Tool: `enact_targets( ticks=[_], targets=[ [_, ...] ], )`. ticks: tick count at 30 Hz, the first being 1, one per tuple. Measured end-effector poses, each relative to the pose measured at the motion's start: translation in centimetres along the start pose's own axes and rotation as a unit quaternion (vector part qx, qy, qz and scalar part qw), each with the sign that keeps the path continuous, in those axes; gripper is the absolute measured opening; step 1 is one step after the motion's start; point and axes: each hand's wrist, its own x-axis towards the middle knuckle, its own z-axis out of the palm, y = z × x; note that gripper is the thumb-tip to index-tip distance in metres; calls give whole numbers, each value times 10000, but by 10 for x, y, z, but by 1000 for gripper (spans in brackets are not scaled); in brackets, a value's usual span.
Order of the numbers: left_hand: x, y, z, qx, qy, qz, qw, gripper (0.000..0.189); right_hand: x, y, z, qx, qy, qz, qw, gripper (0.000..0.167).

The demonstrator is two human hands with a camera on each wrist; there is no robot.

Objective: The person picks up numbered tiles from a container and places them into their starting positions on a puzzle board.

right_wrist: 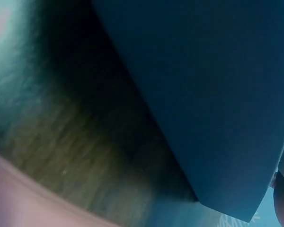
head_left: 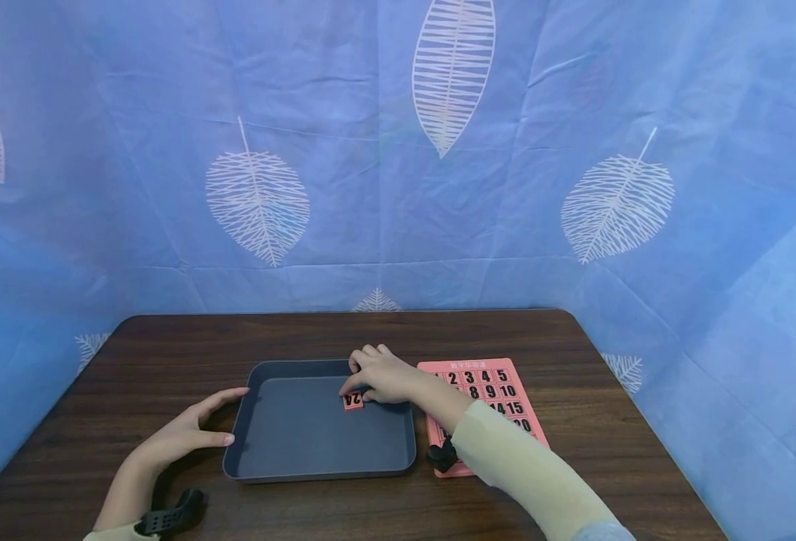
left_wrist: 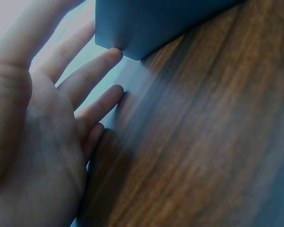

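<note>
A dark grey tray (head_left: 317, 443) lies on the table, and in it near the right side is a small pink number tile (head_left: 354, 400) reading 24, upside down in the head view. My right hand (head_left: 386, 378) reaches over the tray's right rim, with thumb and index fingertip pinching the tile at its two sides. At the tray's left end, my left hand (head_left: 183, 430) spreads its thumb and fingers against the rim. The left wrist view has the fingers (left_wrist: 92, 75) fairly straight, fingertips at the tray's outer wall (left_wrist: 146, 23). In the right wrist view the tray wall (right_wrist: 203, 104) hides the right fingers.
Right of the tray lies a pink number board (head_left: 516, 383) with rows of black numbers, partly covered by my right forearm. Black wrist straps show on both arms. A blue curtain (head_left: 344, 188) with white leaf prints hangs behind the dark wooden table (head_left: 188, 338).
</note>
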Motion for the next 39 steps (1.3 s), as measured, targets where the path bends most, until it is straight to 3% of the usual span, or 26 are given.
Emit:
enact_targets(
  ticks=[9,21,39],
  targets=[
    [0,-1,0,12,-24,62,10000,65,3,2,7,-286,0,13,9996,35],
    [-2,1,2,-9,-12,101,9999,65,-1,1,8,-150,161,-15,9998,30],
    [-4,1,6,60,97,129,9999,65,-35,-12,-9,8,1015,364,9942,31]
  ],
)
